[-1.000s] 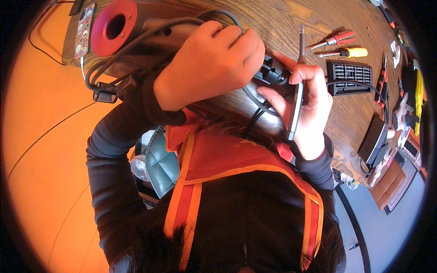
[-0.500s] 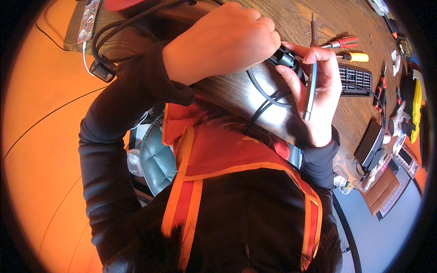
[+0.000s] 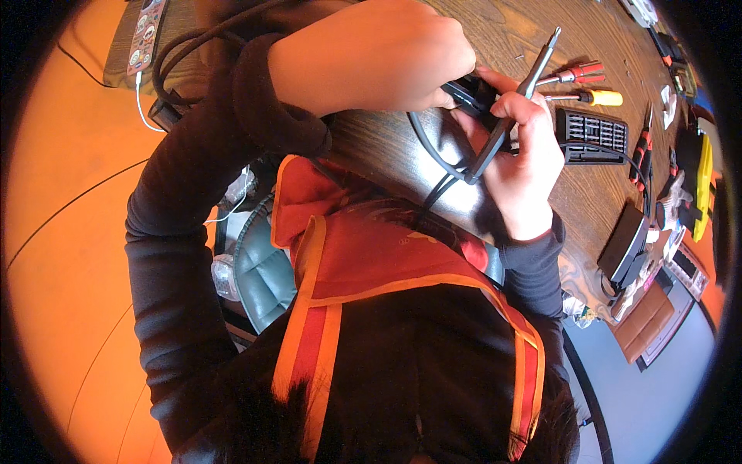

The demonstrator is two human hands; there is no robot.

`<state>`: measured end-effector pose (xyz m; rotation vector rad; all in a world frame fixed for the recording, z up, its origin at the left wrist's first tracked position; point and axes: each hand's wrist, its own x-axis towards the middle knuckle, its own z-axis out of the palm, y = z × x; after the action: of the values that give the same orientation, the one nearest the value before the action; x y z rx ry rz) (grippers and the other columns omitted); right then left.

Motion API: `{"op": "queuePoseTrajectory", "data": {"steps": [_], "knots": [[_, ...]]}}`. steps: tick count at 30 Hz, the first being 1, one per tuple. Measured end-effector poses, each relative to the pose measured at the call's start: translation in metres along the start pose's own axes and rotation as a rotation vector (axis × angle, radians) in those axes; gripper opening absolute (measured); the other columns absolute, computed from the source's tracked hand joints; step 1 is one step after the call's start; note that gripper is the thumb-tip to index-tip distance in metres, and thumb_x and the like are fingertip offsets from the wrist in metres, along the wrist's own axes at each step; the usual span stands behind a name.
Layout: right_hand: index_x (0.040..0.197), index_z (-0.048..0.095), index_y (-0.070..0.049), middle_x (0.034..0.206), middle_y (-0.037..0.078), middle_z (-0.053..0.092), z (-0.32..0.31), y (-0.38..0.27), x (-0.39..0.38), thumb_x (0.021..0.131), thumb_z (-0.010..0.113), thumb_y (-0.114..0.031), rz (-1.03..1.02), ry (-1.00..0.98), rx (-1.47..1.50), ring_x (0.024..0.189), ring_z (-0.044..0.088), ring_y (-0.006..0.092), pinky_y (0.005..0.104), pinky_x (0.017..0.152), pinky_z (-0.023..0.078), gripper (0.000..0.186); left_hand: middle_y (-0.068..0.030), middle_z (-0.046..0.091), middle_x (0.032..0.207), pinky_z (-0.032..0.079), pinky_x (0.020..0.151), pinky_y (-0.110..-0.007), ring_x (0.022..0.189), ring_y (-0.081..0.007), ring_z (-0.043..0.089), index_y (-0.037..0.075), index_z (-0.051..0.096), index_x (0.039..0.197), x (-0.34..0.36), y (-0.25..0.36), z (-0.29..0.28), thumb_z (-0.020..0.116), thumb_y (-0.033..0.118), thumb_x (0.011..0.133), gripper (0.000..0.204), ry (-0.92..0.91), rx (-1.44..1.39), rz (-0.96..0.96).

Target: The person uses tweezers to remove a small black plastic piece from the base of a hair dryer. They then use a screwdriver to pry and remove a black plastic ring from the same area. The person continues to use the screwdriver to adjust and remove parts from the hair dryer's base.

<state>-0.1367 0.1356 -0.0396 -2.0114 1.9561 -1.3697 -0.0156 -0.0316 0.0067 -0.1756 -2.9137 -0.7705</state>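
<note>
My left hand [image 3: 363,62] is closed over a black plastic piece [image 3: 473,97] at the top middle, its fingertips mostly hidden. My right hand [image 3: 525,182] grips that piece from the right and also holds a slim metal-tipped pen-like tool [image 3: 495,147], slanted with its tip toward the upper right. A dark cord [image 3: 425,143] hangs from near the black piece in a loop below my hands, over the wooden table [image 3: 375,139].
Red-handled [image 3: 580,73] and yellow-handled [image 3: 603,98] screwdrivers, a bit case [image 3: 591,135], pliers [image 3: 641,155] and a black box [image 3: 622,247] lie rightward. Cable loops [image 3: 193,54] and a stickered phone [image 3: 145,35] are upper left. A teal chair [image 3: 259,263] is below.
My left hand has moved higher in the picture. The slim tool has gone from nearly upright to slanting up and right. The black piece is now more covered by my fingers.
</note>
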Motion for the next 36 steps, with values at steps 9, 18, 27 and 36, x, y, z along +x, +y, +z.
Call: {"op": "queuePoseTrajectory", "data": {"steps": [9, 18, 27, 36], "knots": [[0.090, 0.052, -0.005, 0.092, 0.012, 0.063, 0.002, 0.001, -0.006, 0.067, 0.075, -0.002, 0.013, 0.011, 0.025, 0.076, 0.056, 0.0282, 0.0352, 0.069, 0.047, 0.033, -0.0159, 0.054, 0.066, 0.047, 0.055, -0.038, 0.063, -0.0324, 0.058, 0.000, 0.054, 0.074, 0.002, -0.008, -0.001, 0.065, 0.020, 0.070, 0.023, -0.050, -0.022, -0.011], [0.088, 0.040, -0.007, 0.097, 0.013, 0.067, -0.013, 0.001, 0.004, 0.069, 0.081, -0.009, 0.068, -0.070, -0.137, 0.078, 0.059, 0.0130, 0.0235, 0.071, 0.048, 0.045, -0.0056, 0.060, 0.090, 0.049, 0.073, -0.035, 0.083, -0.0240, 0.059, 0.005, 0.060, 0.108, -0.004, 0.004, 0.036, 0.071, 0.020, 0.061, 0.050, 0.314, 0.447, 0.064], [0.089, 0.040, -0.006, 0.097, 0.015, 0.067, -0.014, 0.008, 0.000, 0.068, 0.081, -0.009, 0.384, 0.060, 0.409, 0.090, 0.065, 0.0176, 0.0281, 0.075, 0.052, 0.046, -0.0075, 0.063, 0.094, 0.050, 0.079, -0.033, 0.089, -0.0248, 0.061, 0.005, 0.063, 0.102, -0.008, 0.004, 0.037, 0.074, 0.021, 0.062, 0.045, 0.331, 0.403, 0.017], [0.091, 0.040, -0.006, 0.100, 0.016, 0.066, -0.012, 0.005, -0.002, 0.066, 0.082, -0.007, 0.397, 0.116, 0.461, 0.092, 0.063, 0.0167, 0.0271, 0.079, 0.050, 0.049, -0.0055, 0.062, 0.092, 0.052, 0.072, -0.032, 0.084, -0.0235, 0.062, 0.007, 0.063, 0.099, -0.008, 0.004, 0.040, 0.076, 0.022, 0.061, 0.042, 0.414, 0.412, 0.007]]}}
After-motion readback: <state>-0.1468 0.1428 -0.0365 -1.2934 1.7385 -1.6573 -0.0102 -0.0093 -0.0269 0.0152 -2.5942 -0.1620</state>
